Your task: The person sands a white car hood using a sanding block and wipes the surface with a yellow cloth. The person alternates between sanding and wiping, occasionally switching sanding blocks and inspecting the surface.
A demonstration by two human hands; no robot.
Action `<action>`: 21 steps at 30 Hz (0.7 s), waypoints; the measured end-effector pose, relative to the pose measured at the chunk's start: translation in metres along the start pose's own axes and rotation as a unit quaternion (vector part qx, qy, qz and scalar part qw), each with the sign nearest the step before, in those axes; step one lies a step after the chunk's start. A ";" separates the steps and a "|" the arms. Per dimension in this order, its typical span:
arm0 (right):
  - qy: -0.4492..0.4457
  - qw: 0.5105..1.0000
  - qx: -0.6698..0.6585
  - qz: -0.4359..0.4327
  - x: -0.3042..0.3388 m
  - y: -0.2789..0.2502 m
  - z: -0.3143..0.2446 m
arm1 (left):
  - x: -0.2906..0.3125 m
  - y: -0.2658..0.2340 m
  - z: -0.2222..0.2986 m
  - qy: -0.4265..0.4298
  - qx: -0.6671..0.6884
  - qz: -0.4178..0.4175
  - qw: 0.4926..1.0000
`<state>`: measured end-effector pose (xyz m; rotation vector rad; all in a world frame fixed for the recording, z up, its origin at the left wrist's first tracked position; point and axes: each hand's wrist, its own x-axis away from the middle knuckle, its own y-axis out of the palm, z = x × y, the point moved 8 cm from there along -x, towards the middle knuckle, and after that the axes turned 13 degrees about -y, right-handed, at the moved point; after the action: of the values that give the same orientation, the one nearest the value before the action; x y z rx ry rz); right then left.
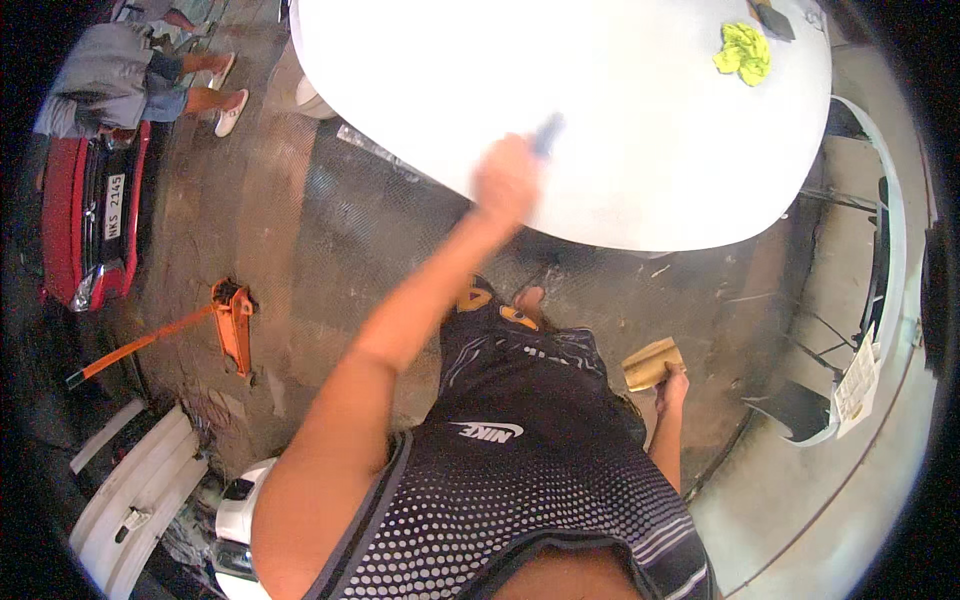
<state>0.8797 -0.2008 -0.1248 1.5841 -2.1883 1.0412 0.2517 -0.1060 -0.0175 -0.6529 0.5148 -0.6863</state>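
Note:
A large, smooth white panel with a rounded edge, like a car hood (640, 180), fills the top middle. My left hand (505, 182), smeared by motion, is over its near left part. Closed fingers there hold a small blue object (548, 135), too blurred to name; whether it touches the panel I cannot tell. Lower, to the right of my body, my right hand (673, 388) is closed on a folded tan sheet that looks like sandpaper (652, 363). A crumpled yellow-green cloth (742, 54) lies on the panel's far right, near a dark grey block (772, 18).
An orange floor jack (232, 328) stands on the stained floor at left, its long handle sticking out. Beyond it are a red car (95, 215) and a person (105, 85). White car bumpers (895, 260) are at right, with more white parts (140, 500) at lower left.

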 end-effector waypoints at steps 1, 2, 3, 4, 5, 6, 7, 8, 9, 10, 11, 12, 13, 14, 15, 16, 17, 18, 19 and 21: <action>0.004 1.000 0.000 0.010 0.004 -0.004 0.006 | -0.027 -0.033 -0.035 -0.049 -0.038 0.045 0.997; 0.006 1.000 0.001 0.022 0.007 -0.010 0.014 | -0.051 -0.062 -0.080 -0.111 -0.064 0.069 0.989; 0.008 0.999 0.003 0.034 0.009 -0.018 0.022 | -0.075 -0.095 -0.109 -0.194 -0.115 0.084 0.971; 0.007 1.000 0.007 0.022 -0.005 -0.008 0.022 | -0.103 -0.119 -0.144 -0.152 -0.210 0.146 0.955; 0.014 1.000 0.019 0.016 -0.006 -0.012 0.028 | -0.117 -0.138 -0.171 -0.178 -0.222 0.151 0.947; 0.021 0.999 0.030 0.007 -0.008 -0.014 0.033 | -0.124 -0.147 -0.197 -0.184 -0.251 0.164 0.936; 0.017 0.999 0.030 0.006 -0.005 -0.017 0.031 | -0.126 -0.151 -0.195 -0.163 -0.260 0.171 0.936; 0.014 0.999 0.030 0.006 -0.002 -0.019 0.030 | -0.124 -0.145 -0.192 -0.150 -0.282 0.168 0.933; 0.010 1.000 0.029 0.004 -0.001 -0.021 0.029 | -0.121 -0.138 -0.187 -0.137 -0.304 0.166 0.928; 0.002 1.000 0.024 0.002 -0.006 -0.024 0.022 | -0.111 -0.127 -0.181 -0.134 -0.336 0.154 0.919; -0.005 1.000 0.015 0.003 -0.010 -0.027 0.018 | -0.100 -0.109 -0.170 -0.126 -0.366 0.141 0.911; -0.013 1.000 0.007 0.003 -0.015 -0.031 0.013 | -0.085 -0.091 -0.158 -0.120 -0.396 0.127 0.902; -0.021 1.000 -0.002 0.008 -0.018 -0.030 0.004 | -0.056 -0.075 -0.132 -0.046 -0.383 0.192 0.902; -0.030 0.999 -0.012 0.004 -0.022 -0.022 -0.008 | -0.028 -0.054 -0.126 -0.045 -0.368 0.218 0.903; -0.038 0.999 -0.023 0.011 -0.023 -0.020 -0.016 | 0.002 -0.035 -0.090 0.009 -0.350 0.232 0.908; -0.041 0.999 -0.010 -0.011 -0.030 -0.018 -0.023 | 0.027 -0.020 -0.066 0.021 -0.303 0.196 0.933; -0.044 0.999 0.001 -0.032 -0.039 -0.014 -0.029 | 0.050 -0.009 -0.041 0.036 -0.265 0.203 0.942; -0.047 0.997 0.012 -0.054 -0.048 -0.007 -0.035 | 0.069 0.004 -0.020 0.044 -0.257 0.177 0.949; -0.042 0.997 0.022 -0.063 -0.051 0.002 -0.043 | 0.080 0.026 -0.007 -0.010 -0.261 0.052 0.964; -0.035 0.994 0.044 -0.092 -0.048 0.036 -0.074 | 0.120 0.055 0.021 0.046 -0.245 0.007 0.968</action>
<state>0.8500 -0.1110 -0.1141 1.8484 -2.0173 1.0547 0.3672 -0.1511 -0.0671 -1.0823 0.7863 -0.5785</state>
